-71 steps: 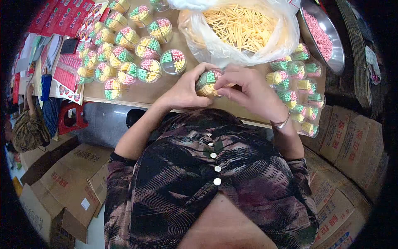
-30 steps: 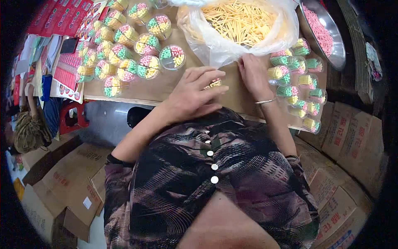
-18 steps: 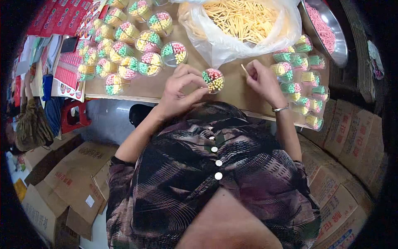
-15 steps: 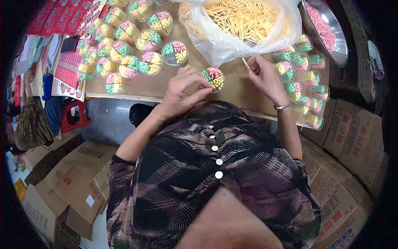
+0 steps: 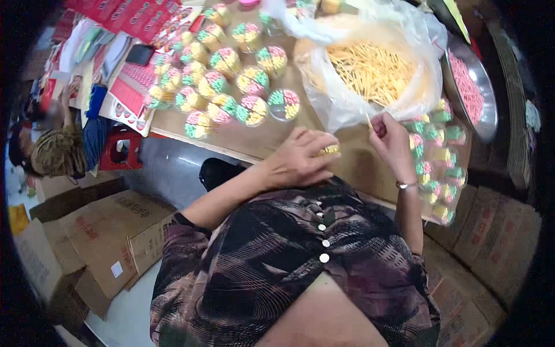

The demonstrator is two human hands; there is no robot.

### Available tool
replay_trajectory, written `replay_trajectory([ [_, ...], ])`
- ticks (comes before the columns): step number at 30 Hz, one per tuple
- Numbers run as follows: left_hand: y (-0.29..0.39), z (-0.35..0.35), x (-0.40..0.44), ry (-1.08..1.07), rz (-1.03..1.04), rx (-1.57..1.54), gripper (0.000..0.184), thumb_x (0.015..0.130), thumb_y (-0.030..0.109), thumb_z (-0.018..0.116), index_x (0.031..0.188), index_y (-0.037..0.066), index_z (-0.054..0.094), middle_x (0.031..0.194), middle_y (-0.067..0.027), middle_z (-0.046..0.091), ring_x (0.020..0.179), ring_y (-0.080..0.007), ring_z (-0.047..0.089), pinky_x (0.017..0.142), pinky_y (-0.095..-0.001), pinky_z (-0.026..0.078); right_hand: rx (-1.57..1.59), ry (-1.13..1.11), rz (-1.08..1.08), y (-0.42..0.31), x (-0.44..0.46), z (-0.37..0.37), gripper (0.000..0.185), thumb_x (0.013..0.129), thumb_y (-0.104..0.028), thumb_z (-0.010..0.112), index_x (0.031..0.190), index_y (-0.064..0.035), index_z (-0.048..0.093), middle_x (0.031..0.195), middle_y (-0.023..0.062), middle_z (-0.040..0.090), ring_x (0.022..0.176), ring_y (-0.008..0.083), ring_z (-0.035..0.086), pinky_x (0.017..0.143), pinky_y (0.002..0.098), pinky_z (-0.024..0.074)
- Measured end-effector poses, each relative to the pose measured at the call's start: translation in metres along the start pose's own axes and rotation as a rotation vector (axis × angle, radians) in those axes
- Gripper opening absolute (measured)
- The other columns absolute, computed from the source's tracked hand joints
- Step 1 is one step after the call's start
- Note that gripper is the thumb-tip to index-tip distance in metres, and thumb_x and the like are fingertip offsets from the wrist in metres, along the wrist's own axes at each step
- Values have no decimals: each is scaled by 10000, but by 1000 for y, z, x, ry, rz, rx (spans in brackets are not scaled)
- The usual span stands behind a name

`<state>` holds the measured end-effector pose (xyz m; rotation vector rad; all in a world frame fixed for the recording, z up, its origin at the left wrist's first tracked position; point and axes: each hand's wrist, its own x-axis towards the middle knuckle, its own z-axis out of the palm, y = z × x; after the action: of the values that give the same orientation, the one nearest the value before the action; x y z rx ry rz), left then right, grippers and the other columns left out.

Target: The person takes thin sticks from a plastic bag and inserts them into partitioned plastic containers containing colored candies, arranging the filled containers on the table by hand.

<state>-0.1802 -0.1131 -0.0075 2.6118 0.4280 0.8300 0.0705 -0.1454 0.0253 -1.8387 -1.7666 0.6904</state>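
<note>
**At the near edge of the table (image 5: 354,168): clear cup (image 5: 329,150) in left hand (image 5: 305,157), yellow stick (image 5: 369,120) in right hand (image 5: 391,141)**

The two hands are apart, with bare table between them. The clear cup sits under the arched fingers of the left hand, thumb on its near side, the other fingers over its far side; most of it is hidden, and only a patch of yellow tops shows in the gap.

The right hand is to the right of the cup and a little farther off, not touching it. Its thumb and forefinger are pinched on the yellow stick, which points up and away, near the plastic bag (image 5: 347,111) of yellow sticks (image 5: 376,72); whether its tip meets the plastic cannot be told.

Left of the cup, beyond the left hand, filled cups (image 5: 252,80) crowd together, showing pink, green and yellow. Just right of the right hand is another group of cups (image 5: 447,156). Behind those, a metal bowl (image 5: 490,110) holds pink sticks (image 5: 466,89).
</note>
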Motion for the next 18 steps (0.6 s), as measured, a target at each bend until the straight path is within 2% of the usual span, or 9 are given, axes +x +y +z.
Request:
replay_trajectory([
  [3, -8, 8, 0, 7, 36, 2, 293, 759, 209, 663, 1011, 78, 587, 1217, -157, 496, 1068, -298, 497, 870, -388, 392, 99, 71, -37, 2, 20, 0, 145, 779, -6, 576, 922, -6, 553, 694, 20, 510, 609, 129, 459, 586, 249, 408],
  [4, -9, 7, 2, 9, 36, -28, 287, 759, 190, 657, 1006, 67, 576, 1219, -165, 492, 1067, -309, 492, 861, -394, 406, 35, 110, -37, 3, 29, -1, 160, 784, -5, 577, 942, -4, 554, 707, 27, 514, 617, 139, 469, 598, 253, 418],
  [8, -10, -1, 7, -25, 0, -93, 309, 738, 133, 638, 1009, 37, 526, 1164, -168, 491, 1031, -322, 485, 823, -398, 448, -176, 301, -216, 8, 59, 8, 177, 806, -1, 571, 983, -1, 557, 831, 66, 543, 701, 179, 518, 664, 277, 450],
  [10, -11, -9, 10, -164, -136, -298, 355, 712, 108, 648, 1023, 36, 494, 1096, -148, 484, 992, -306, 484, 833, -380, 456, -216, 380, -297, 4, 60, 7, 179, 813, 6, 571, 991, -2, 556, 937, 86, 540, 787, 205, 533, 722, 297, 456],
  [12, -10, -23, 16, 12, -192, -296, 404, 694, 105, 670, 1052, 51, 490, 1053, -123, 474, 968, -277, 487, 839, -369, 457, -215, 393, -289, 3, 58, 5, 177, 813, 5, 572, 990, -3, 556, 946, 87, 539, 798, 207, 534, 728, 300, 455],
  [14, -27, -47, 33, 209, -232, -183, 522, 669, 129, 715, 1145, 64, 508, 1107, -109, 487, 981, -246, 492, 818, -352, 462, -200, 396, -247, 5, 49, 4, 174, 814, 2, 574, 987, -5, 557, 966, 88, 536, 820, 212, 536, 740, 305, 455],
  [16, -61, -101, 58, 346, -354, -88, 571, 667, 139, 715, 1197, 43, 525, 1067, -107, 532, 926, -235, 521, 787, -325, 471, -195, 401, -217, 6, 42, 2, 173, 815, 0, 575, 986, -6, 557, 975, 88, 535, 831, 215, 537, 747, 308, 454],
  [17, -76, -125, 73, 369, -505, -34, 558, 649, 137, 721, 1163, 9, 547, 991, -111, 545, 866, -223, 527, 775, -306, 468, -177, 387, -201, 7, 39, 0, 167, 815, 0, 576, 981, -8, 560, 971, 87, 537, 828, 217, 538, 746, 309, 454],
  [18, -110, -136, 82, 430, -549, 18, 550, 643, 140, 725, 1147, 0, 557, 979, -117, 543, 853, -220, 524, 771, -305, 468, -157, 375, -183, 7, 36, -2, 161, 815, 1, 577, 975, -10, 563, 967, 86, 539, 824, 219, 540, 745, 309, 455],
])
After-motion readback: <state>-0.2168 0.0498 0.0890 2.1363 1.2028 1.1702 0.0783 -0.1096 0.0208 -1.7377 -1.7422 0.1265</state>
